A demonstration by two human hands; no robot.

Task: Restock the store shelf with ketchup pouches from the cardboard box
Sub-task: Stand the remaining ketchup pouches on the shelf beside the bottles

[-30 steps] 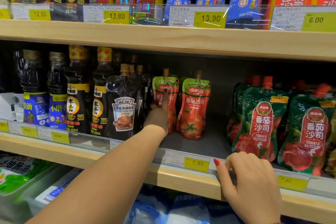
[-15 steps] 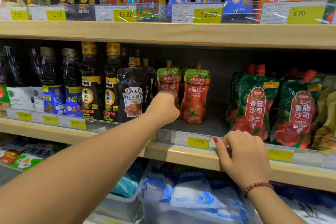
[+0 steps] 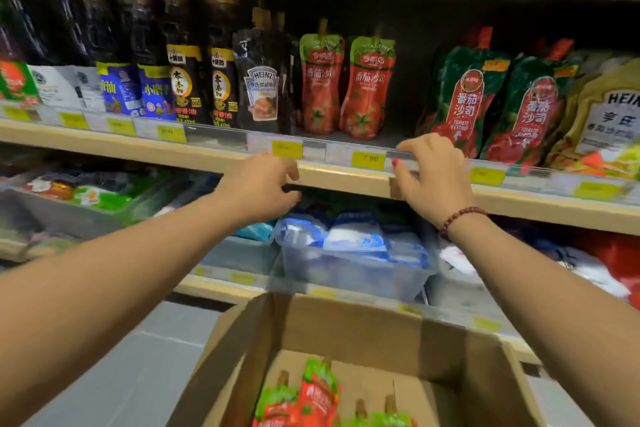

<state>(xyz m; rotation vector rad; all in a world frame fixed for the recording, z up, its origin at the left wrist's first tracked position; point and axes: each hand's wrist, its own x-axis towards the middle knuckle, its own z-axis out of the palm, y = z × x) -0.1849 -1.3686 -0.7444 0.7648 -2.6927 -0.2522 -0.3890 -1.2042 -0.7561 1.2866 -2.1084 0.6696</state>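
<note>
Two red ketchup pouches with green tops stand side by side on the middle shelf. An open cardboard box sits below me with several more pouches inside. My left hand hovers in front of the shelf edge, fingers loosely curled, holding nothing. My right hand rests its fingers on the clear price rail, empty, with a bead bracelet on the wrist.
Dark sauce bottles and a black Heinz pouch stand left of the ketchup. Green-and-red tomato ketchup pouches fill the right. Clear bins of blue-white packets sit on the shelf below. Grey floor lies at the left.
My left hand has let go of the left pouch and pulled back out of the shelf. The view has tilted down, showing the cardboard box. My right hand stays on the rail.
</note>
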